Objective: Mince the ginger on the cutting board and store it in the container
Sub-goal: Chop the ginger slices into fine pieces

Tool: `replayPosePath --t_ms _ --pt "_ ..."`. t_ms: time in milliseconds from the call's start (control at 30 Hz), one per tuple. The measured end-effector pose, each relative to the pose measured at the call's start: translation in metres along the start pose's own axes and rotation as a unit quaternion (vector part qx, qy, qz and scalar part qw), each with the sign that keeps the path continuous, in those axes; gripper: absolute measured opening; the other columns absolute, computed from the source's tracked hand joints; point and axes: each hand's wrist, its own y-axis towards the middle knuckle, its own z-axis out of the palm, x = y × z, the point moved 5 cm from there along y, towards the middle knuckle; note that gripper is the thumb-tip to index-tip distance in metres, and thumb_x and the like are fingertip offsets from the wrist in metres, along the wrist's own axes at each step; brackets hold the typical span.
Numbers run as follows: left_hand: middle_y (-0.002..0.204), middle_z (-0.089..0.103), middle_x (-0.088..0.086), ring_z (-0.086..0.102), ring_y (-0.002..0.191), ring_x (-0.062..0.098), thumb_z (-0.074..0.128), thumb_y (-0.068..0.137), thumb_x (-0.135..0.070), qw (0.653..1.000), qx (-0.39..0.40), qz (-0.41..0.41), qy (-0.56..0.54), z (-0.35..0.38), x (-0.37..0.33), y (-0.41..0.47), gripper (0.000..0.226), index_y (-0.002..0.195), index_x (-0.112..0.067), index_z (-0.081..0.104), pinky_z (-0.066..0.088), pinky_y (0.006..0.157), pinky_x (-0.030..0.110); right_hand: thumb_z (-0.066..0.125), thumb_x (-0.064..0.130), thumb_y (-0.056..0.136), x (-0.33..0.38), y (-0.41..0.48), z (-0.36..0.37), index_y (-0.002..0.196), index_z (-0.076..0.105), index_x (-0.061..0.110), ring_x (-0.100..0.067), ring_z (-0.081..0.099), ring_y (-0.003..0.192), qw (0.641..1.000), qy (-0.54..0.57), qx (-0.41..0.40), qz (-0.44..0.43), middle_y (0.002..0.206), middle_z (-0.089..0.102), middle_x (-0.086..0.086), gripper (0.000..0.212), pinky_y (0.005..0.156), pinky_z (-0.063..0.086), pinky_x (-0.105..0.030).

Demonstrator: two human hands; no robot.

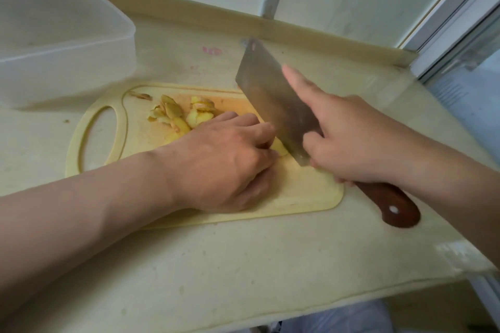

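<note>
A pale yellow cutting board [311, 192] lies on the counter. Several ginger slices [178, 115] are piled on its far left part. My left hand [224, 162] rests on the board with its fingers curled over a ginger piece [281, 149], which shows only at the fingertips. My right hand [349, 140] grips a cleaver [273, 100] by its brown wooden handle [392, 205], the forefinger stretched along the blade. The blade stands edge-down right beside my left fingertips. A translucent plastic container [62, 43] sits at the far left, beyond the board.
The beige counter [243, 265] has a low raised ledge [297, 32] along the back wall. Its right side ends at a window frame [454, 21]. The counter's front edge runs across the bottom right.
</note>
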Motion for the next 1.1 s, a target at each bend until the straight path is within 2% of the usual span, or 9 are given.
replayPosePath --t_ms 233,333,400,533,700,800,867,1033,1100 --pt "0.105 0.059 0.006 0.055 0.090 0.030 0.028 0.099 -0.043 1.000 0.001 0.000 0.005 0.001 0.000 -0.001 0.053 0.105 -0.013 0.071 0.047 0.077 0.044 0.051 0.011 0.098 -0.011 -0.022 0.009 0.156 -0.007 0.062 -0.024 0.064 0.049 0.991 0.063 -0.120 -0.012 0.055 0.064 -0.007 0.096 0.059 0.059 -0.049" --pt "0.105 0.059 0.006 0.055 0.090 0.030 0.029 0.099 -0.043 1.000 -0.002 0.003 0.001 0.001 0.000 0.000 0.052 0.105 -0.012 0.071 0.048 0.077 0.044 0.052 0.014 0.101 -0.012 -0.033 0.010 0.153 -0.009 0.066 -0.023 0.063 0.049 0.994 0.042 -0.103 -0.004 0.052 0.061 -0.007 0.096 0.057 0.058 -0.049" --pt "0.105 0.058 0.006 0.054 0.089 0.030 0.028 0.099 -0.044 1.000 -0.002 0.004 0.002 0.001 -0.001 0.000 0.054 0.105 -0.012 0.071 0.048 0.076 0.044 0.051 0.014 0.099 -0.007 -0.025 0.005 0.153 -0.008 0.066 -0.020 0.066 0.050 0.998 0.014 -0.060 -0.005 0.060 0.067 -0.005 0.096 0.058 0.060 -0.047" --pt "0.104 0.059 0.007 0.054 0.087 0.030 0.028 0.099 -0.043 1.000 -0.008 0.008 0.001 0.000 -0.001 0.000 0.055 0.106 -0.011 0.071 0.048 0.074 0.045 0.048 0.006 0.092 0.007 0.004 0.000 0.156 -0.004 0.062 -0.018 0.066 0.042 1.000 0.011 0.001 0.010 0.074 0.070 -0.004 0.100 0.048 0.061 -0.041" --pt "0.104 0.058 0.006 0.055 0.089 0.031 0.029 0.099 -0.043 1.000 -0.013 0.010 0.004 0.001 0.000 -0.001 0.052 0.103 -0.012 0.071 0.049 0.075 0.045 0.047 0.009 0.095 -0.001 -0.012 0.003 0.155 -0.006 0.064 -0.018 0.066 0.044 0.999 0.016 -0.038 0.002 0.068 0.071 -0.003 0.097 0.052 0.062 -0.043" --pt "0.103 0.057 0.005 0.053 0.088 0.029 0.028 0.099 -0.043 1.000 -0.017 0.009 0.007 0.002 0.000 0.000 0.052 0.100 -0.013 0.071 0.048 0.075 0.044 0.047 0.015 0.100 -0.006 -0.033 0.005 0.147 -0.008 0.074 -0.021 0.068 0.048 0.999 0.022 0.000 0.029 0.072 0.073 -0.007 0.093 0.049 0.061 -0.043" --pt "0.102 0.057 0.005 0.053 0.087 0.029 0.029 0.099 -0.042 1.000 -0.020 0.012 0.005 0.002 -0.001 0.001 0.051 0.098 -0.013 0.070 0.048 0.074 0.043 0.047 0.014 0.100 -0.006 -0.033 0.006 0.147 -0.007 0.074 -0.023 0.069 0.048 0.999 0.024 0.008 0.034 0.073 0.073 -0.007 0.093 0.048 0.062 -0.043" --pt "0.101 0.058 0.006 0.054 0.085 0.031 0.034 0.099 -0.041 0.999 -0.030 0.020 -0.002 0.001 -0.001 0.001 0.048 0.098 -0.013 0.073 0.050 0.072 0.045 0.050 0.009 0.095 -0.005 -0.009 0.003 0.156 -0.003 0.063 -0.017 0.067 0.045 0.999 0.022 -0.047 -0.003 0.077 0.071 -0.001 0.097 0.046 0.059 -0.034" --pt "0.102 0.059 0.006 0.055 0.087 0.031 0.031 0.099 -0.042 0.999 -0.029 0.018 0.001 0.001 0.000 0.000 0.050 0.099 -0.014 0.073 0.050 0.073 0.044 0.051 0.010 0.096 -0.010 -0.017 0.007 0.155 -0.004 0.064 -0.021 0.066 0.045 0.995 0.051 -0.088 -0.003 0.071 0.072 -0.007 0.097 0.050 0.061 -0.041"
